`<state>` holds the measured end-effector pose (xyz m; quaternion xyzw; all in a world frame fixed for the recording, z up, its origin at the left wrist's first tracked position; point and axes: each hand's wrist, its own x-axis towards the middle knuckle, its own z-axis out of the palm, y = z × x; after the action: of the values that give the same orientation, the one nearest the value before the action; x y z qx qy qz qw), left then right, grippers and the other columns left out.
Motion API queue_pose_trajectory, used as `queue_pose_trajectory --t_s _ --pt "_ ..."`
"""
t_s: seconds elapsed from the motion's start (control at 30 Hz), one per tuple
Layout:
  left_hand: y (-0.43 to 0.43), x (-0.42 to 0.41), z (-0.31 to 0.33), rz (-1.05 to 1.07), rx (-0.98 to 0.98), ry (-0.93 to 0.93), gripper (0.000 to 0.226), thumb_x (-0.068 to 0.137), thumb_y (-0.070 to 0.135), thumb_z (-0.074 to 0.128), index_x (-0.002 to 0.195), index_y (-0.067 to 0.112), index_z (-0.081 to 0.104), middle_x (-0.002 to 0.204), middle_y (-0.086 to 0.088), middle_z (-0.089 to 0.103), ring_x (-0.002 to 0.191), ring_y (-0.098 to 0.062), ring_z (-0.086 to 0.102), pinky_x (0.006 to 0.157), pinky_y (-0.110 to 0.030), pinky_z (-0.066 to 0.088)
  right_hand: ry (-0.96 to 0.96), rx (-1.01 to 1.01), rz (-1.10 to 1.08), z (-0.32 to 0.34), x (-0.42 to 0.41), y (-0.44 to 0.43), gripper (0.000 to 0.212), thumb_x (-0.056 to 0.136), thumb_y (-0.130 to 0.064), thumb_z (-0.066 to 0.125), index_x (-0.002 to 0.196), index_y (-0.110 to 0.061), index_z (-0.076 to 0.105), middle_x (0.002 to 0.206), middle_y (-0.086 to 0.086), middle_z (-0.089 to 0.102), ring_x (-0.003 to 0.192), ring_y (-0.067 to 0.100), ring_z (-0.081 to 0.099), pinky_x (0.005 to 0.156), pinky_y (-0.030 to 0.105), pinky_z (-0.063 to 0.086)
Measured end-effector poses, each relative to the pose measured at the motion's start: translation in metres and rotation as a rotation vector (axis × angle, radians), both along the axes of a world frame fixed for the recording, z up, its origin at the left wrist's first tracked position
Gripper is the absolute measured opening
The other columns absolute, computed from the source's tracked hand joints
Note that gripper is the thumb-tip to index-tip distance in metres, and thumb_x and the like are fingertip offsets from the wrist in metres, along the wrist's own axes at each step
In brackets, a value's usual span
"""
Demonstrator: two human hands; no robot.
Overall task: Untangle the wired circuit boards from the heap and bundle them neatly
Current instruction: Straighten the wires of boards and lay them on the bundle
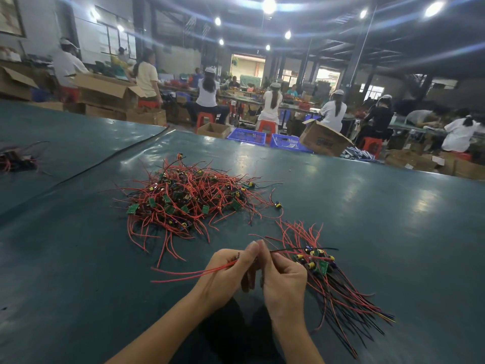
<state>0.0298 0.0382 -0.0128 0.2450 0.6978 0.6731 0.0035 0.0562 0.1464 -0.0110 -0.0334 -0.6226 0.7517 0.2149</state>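
A tangled heap of small green circuit boards with red and black wires (pixel 187 199) lies on the dark green table (pixel 367 206) ahead of me. To the right lies a sorted bundle of boards (pixel 319 261) with its wires fanned toward me. My left hand (pixel 225 277) grips two red wires (pixel 189 275) that trail off to the left. My right hand (pixel 284 281) pinches a black wire (pixel 294 249) that runs to the bundle. Both hands meet fingertip to fingertip just left of the bundle.
A small pile of red and black wired parts (pixel 18 160) sits at the far left of the table. A black cable (pixel 110 158) crosses the table seam. Beyond the far edge are cardboard boxes (pixel 324 139), blue crates (pixel 246 135) and seated workers.
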Motion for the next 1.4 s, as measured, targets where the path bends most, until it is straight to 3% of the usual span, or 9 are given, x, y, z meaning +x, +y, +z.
queue_pose_trajectory --t_s 0.1,0.23,0.6,0.77,0.9,0.97,1.07,1.2,1.4 --pt "0.003 -0.001 0.000 -0.012 0.033 -0.030 0.057 0.093 0.050 0.051 0.052 0.011 0.061 0.049 -0.001 0.059 0.043 -0.008 0.054 0.047 -0.013 0.039 -0.021 0.012 -0.026 -0.001 0.000 0.002 0.044 0.080 -0.043 0.063 0.061 -0.004 0.074 0.053 0.007 0.061 0.051 0.016 0.053 0.050 0.025 0.046" --pt "0.005 0.000 -0.001 -0.047 -0.001 0.004 0.049 0.089 0.043 0.054 0.044 0.024 0.057 0.046 0.003 0.057 0.043 -0.007 0.051 0.052 -0.015 0.039 -0.164 -0.073 -0.080 -0.001 -0.004 0.004 0.042 0.088 -0.047 0.058 0.066 -0.018 0.079 0.051 0.001 0.058 0.044 0.010 0.049 0.043 0.019 0.041" --pt "-0.002 0.000 0.003 -0.141 -0.082 0.006 0.054 0.085 0.049 0.051 0.041 0.018 0.054 0.041 0.000 0.052 0.043 -0.011 0.047 0.056 -0.020 0.039 -0.278 -0.490 -0.156 0.002 -0.022 0.043 0.038 0.097 -0.033 0.058 0.080 -0.001 0.070 0.043 -0.008 0.044 0.031 0.004 0.026 0.032 0.016 0.024" --pt "-0.004 -0.005 0.006 0.008 0.030 -0.080 0.055 0.086 0.047 0.054 0.038 0.019 0.051 0.042 -0.004 0.052 0.044 -0.017 0.047 0.052 -0.026 0.040 -0.235 -0.348 -0.178 0.004 -0.019 0.040 0.029 0.087 -0.035 0.070 0.070 -0.012 0.075 0.056 -0.006 0.062 0.038 0.003 0.037 0.035 0.016 0.032" --pt "-0.004 -0.008 0.003 0.024 0.034 -0.111 0.053 0.086 0.049 0.056 0.043 0.018 0.056 0.047 -0.004 0.056 0.044 -0.015 0.051 0.049 -0.023 0.041 -0.256 -0.165 0.030 0.004 -0.008 0.015 0.022 0.078 -0.032 0.075 0.061 -0.018 0.077 0.058 -0.002 0.066 0.042 0.005 0.046 0.039 0.020 0.039" --pt "-0.004 -0.007 0.001 -0.024 0.016 -0.097 0.051 0.087 0.051 0.062 0.048 0.019 0.060 0.049 -0.001 0.058 0.045 -0.011 0.052 0.050 -0.019 0.041 -0.262 -0.102 0.077 0.003 -0.004 0.003 0.023 0.083 -0.029 0.073 0.064 -0.016 0.078 0.064 0.006 0.070 0.052 0.015 0.060 0.051 0.028 0.051" --pt "-0.003 -0.006 0.000 -0.053 -0.036 -0.078 0.047 0.083 0.052 0.060 0.048 0.019 0.061 0.049 0.000 0.059 0.045 -0.010 0.052 0.052 -0.018 0.041 -0.301 -0.082 -0.005 0.004 -0.004 0.004 0.027 0.087 -0.026 0.071 0.063 -0.016 0.078 0.063 0.008 0.066 0.058 0.019 0.057 0.060 0.033 0.048" --pt "-0.001 -0.003 -0.001 -0.082 -0.095 -0.061 0.050 0.081 0.052 0.054 0.047 0.016 0.056 0.045 -0.001 0.057 0.045 -0.010 0.048 0.054 -0.017 0.039 -0.369 -0.291 -0.077 0.006 -0.010 0.017 0.031 0.090 -0.020 0.068 0.062 -0.011 0.077 0.048 -0.007 0.050 0.037 0.004 0.039 0.037 0.018 0.032" --pt "-0.005 0.003 0.010 -0.163 -0.098 -0.059 0.046 0.080 0.046 0.056 0.043 0.020 0.052 0.041 0.002 0.053 0.042 -0.009 0.047 0.055 -0.020 0.040 -0.373 -0.572 -0.153 0.010 -0.018 0.046 0.023 0.093 -0.017 0.062 0.074 -0.007 0.066 0.045 -0.008 0.046 0.030 0.002 0.030 0.030 0.014 0.023"
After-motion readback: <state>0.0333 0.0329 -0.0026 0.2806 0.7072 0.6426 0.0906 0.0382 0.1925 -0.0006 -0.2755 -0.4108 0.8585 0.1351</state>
